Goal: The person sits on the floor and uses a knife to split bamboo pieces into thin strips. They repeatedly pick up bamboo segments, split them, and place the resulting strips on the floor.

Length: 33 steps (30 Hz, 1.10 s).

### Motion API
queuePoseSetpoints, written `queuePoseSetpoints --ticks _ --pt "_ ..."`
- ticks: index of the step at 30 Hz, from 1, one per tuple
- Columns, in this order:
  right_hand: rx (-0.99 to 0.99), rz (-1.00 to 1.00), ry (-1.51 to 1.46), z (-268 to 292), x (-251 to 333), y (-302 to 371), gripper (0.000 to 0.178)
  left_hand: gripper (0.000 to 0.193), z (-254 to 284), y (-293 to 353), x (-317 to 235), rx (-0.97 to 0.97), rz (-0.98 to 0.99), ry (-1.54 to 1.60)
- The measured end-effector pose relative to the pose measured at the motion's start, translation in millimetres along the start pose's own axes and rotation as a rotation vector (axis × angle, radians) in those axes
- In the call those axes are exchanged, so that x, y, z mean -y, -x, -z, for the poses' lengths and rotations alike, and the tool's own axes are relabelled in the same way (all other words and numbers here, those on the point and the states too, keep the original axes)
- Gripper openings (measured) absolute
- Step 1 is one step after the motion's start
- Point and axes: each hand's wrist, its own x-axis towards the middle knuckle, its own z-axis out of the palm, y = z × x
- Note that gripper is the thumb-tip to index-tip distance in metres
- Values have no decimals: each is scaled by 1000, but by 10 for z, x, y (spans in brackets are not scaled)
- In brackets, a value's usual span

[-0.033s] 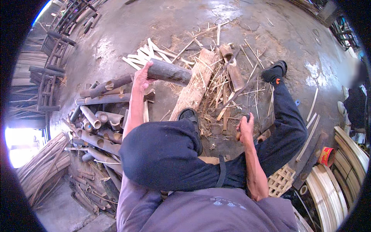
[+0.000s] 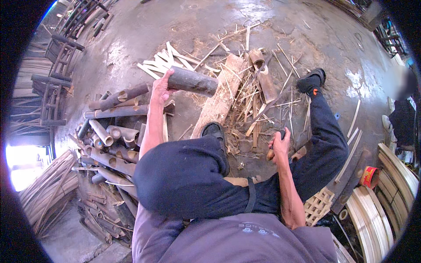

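Observation:
My left hand (image 2: 163,87) is closed round the left end of a thick, dark bamboo section (image 2: 193,82). Its other end rests at a rough wooden block (image 2: 223,94), which lies slantwise on the floor between my feet. Above my right thigh, my right hand (image 2: 280,144) is closed round a wooden-handled tool (image 2: 270,154). The handle's end pokes out below my fist and a dark part shows above it; I cannot make out the blade's shape. Bamboo splints and shavings (image 2: 252,98) lie right of the block, beside split bamboo pieces (image 2: 266,85).
Cut bamboo tubes (image 2: 114,136) are piled at my left. Pale strips (image 2: 164,59) lie beyond my left hand. At the right are a woven lattice piece (image 2: 319,205), a red tin (image 2: 369,176) and stacked bamboo slats (image 2: 368,217). A person (image 2: 401,114) is at the right edge.

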Motion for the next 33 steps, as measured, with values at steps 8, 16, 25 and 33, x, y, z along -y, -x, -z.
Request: queuePoseSetpoints --ticks 8,16,25,33 --pt "344 -14 11 -182 186 329 51 66 -151 -54 157 11 -227 -226" --pt "309 445 388 -383 237 657 60 81 -767 477 152 217 -737 -848" --pt "358 569 448 -1053 880 518 42 90 -996 485 1010 196 -833 -658" --pt "424 534 447 -1218 891 478 35 88 -1068 605 1054 158 -749 -596"
